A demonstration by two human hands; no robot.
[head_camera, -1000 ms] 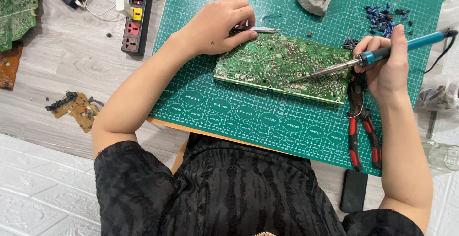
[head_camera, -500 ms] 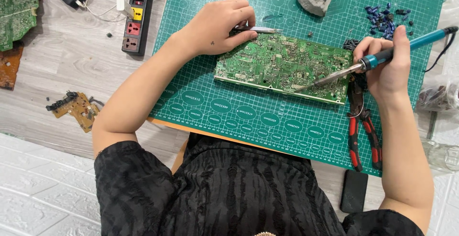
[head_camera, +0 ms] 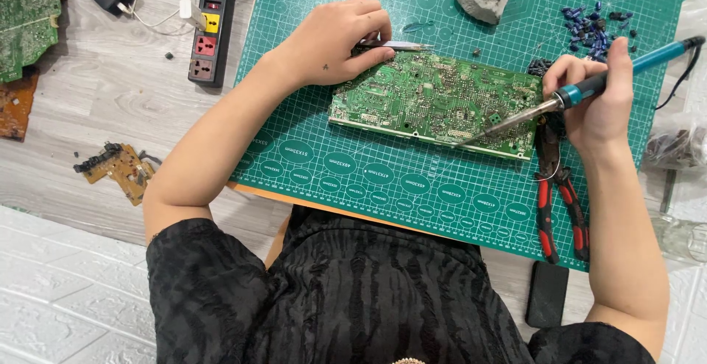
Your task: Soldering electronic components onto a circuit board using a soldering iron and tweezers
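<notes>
We see a flat green circuit board (head_camera: 434, 102), its solder side dotted with tiny silver joints, lying near the middle of the gridded green cutting mat (head_camera: 412, 187). Our left hand (head_camera: 335, 43) rests on the board's far left corner, fingers curled around slim metal tweezers (head_camera: 398, 44). Our right hand (head_camera: 600, 102) grips the teal-handled soldering iron (head_camera: 589, 88), its metal tip touching the board's near right edge. Red-handled pliers (head_camera: 560, 202) lie along the mat's right edge; small blue components (head_camera: 593, 25) are heaped loose at its far right corner
</notes>
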